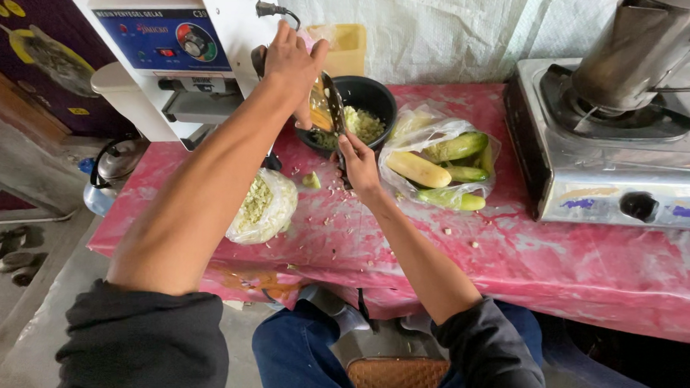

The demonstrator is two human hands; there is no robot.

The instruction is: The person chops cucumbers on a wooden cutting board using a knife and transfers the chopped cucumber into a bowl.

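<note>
Fingers of my left hand point(293, 60) pinch a peeled piece against the grater point(328, 108), right hand point(357, 161) gripping its handle (tilted so shreds fall in the black bowl point(377, 99)).

Black sleeves pushed up, blue jeans

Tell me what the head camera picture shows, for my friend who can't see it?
The left hand rubs something yellow down a metal grater steadied by the right hand over a black bowl of shreds. A clear bag of cucumbers lies beside it on the pink table.
</note>
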